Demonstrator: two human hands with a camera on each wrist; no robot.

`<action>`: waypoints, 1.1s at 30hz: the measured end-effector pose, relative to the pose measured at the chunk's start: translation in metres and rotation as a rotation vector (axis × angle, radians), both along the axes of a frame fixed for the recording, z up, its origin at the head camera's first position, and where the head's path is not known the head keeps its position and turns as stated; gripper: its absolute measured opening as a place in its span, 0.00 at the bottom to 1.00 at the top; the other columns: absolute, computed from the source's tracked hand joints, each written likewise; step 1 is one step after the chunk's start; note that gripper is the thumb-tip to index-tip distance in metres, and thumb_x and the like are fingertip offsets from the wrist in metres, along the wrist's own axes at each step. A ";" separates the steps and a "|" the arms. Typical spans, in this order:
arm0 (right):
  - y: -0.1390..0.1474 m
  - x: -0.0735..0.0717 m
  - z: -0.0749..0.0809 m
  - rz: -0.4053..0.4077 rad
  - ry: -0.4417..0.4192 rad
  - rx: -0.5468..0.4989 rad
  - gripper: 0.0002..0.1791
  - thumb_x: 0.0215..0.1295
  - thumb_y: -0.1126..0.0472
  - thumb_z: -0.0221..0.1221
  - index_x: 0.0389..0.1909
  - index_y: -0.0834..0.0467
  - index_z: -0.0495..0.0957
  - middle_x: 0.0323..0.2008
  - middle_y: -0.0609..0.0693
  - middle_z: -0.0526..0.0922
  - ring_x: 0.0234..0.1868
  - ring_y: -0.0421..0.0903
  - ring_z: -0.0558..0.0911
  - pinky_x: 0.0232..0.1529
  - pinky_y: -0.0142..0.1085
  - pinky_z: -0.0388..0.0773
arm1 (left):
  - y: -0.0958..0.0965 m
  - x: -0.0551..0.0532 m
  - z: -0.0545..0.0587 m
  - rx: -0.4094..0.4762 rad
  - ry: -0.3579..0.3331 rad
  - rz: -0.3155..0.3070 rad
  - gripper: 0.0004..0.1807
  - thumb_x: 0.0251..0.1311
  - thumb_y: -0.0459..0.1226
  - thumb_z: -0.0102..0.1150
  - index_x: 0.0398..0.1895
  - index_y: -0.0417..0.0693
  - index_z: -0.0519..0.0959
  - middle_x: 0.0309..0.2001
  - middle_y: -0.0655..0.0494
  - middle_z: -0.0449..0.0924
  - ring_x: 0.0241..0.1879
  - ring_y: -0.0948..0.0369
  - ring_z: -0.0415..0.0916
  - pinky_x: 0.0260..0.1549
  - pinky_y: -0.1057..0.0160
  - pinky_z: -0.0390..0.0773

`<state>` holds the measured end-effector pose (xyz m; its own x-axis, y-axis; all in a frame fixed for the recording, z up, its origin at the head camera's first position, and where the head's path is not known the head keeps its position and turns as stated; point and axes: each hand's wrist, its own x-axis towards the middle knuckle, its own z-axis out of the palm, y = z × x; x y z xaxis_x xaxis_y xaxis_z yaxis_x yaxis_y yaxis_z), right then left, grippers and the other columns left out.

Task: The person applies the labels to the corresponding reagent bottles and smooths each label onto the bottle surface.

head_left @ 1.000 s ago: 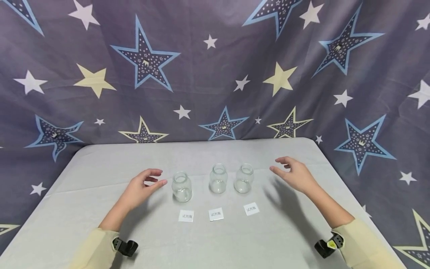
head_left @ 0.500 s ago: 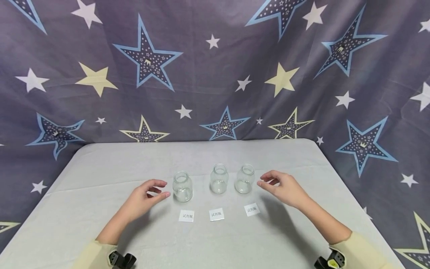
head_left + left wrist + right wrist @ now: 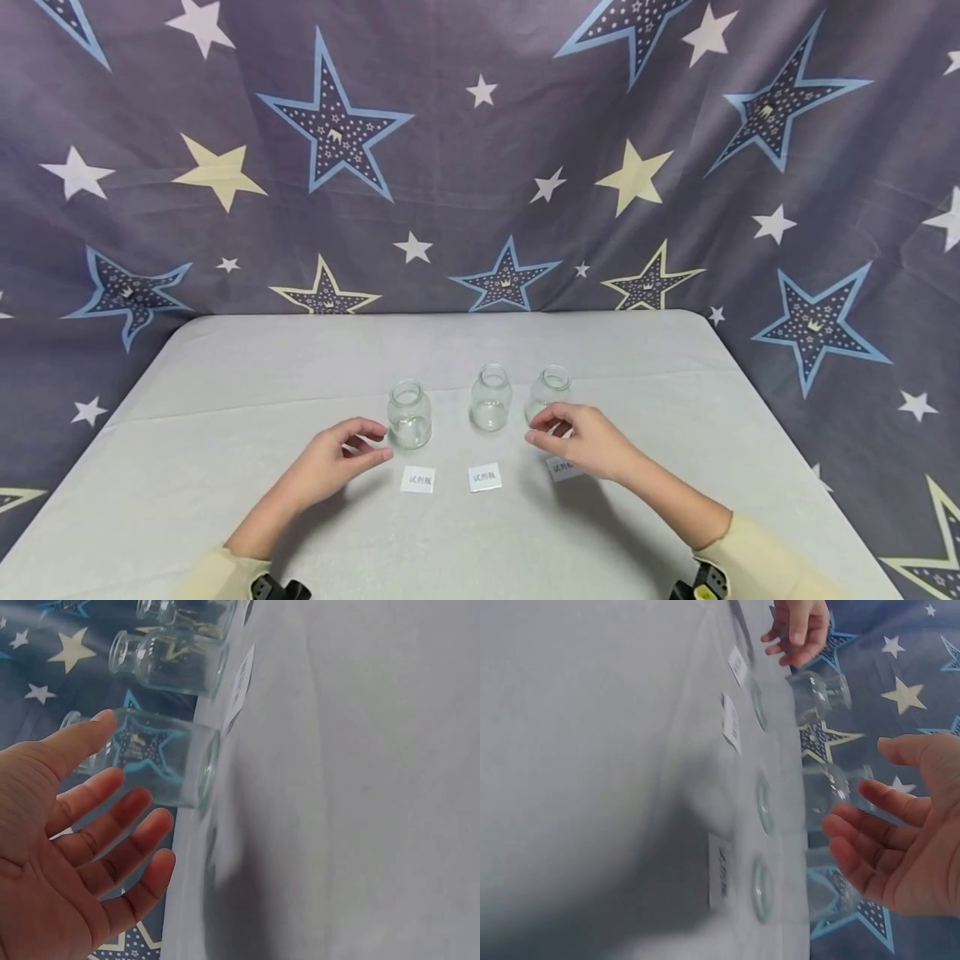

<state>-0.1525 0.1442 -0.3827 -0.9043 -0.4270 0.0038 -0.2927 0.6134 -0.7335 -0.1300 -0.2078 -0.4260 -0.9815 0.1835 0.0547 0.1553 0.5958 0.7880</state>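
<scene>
Three clear glass bottles stand upright in a row: the left bottle (image 3: pixel 409 415), the middle bottle (image 3: pixel 491 402) and the right bottle (image 3: pixel 552 383). Just left of the left bottle hovers my left hand (image 3: pixel 333 462), its fingers relaxed and holding nothing. The left wrist view shows that same hand (image 3: pixel 82 840) with spread fingers beside the nearest bottle (image 3: pixel 161 761). My right hand (image 3: pixel 592 440) is above the table in front of the right bottle, hiding its lower part. Its fingers bend loosely around no object; in the right wrist view this hand (image 3: pixel 911 832) appears apart from the bottles.
White cards printed with Chinese characters lie before the bottles: a left card (image 3: pixel 417 480), a middle card (image 3: pixel 484 477) and a right card (image 3: pixel 561 468), partly covered by my right hand. A pale cloth covers the table (image 3: pixel 465 550). A star-patterned curtain (image 3: pixel 442 167) hangs behind.
My right hand has moved left and nearer to me, from beyond the right bottle to in front of it. My left hand has shifted slightly right and towards me. The bottles stay put.
</scene>
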 end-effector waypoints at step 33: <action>-0.093 0.004 -0.049 0.179 -0.014 -0.060 0.10 0.57 0.54 0.64 0.35 0.55 0.81 0.29 0.42 0.81 0.29 0.33 0.75 0.34 0.25 0.73 | 0.018 -0.001 -0.018 -0.150 -0.017 -0.204 0.17 0.42 0.39 0.73 0.35 0.45 0.79 0.31 0.57 0.76 0.29 0.66 0.68 0.28 0.71 0.68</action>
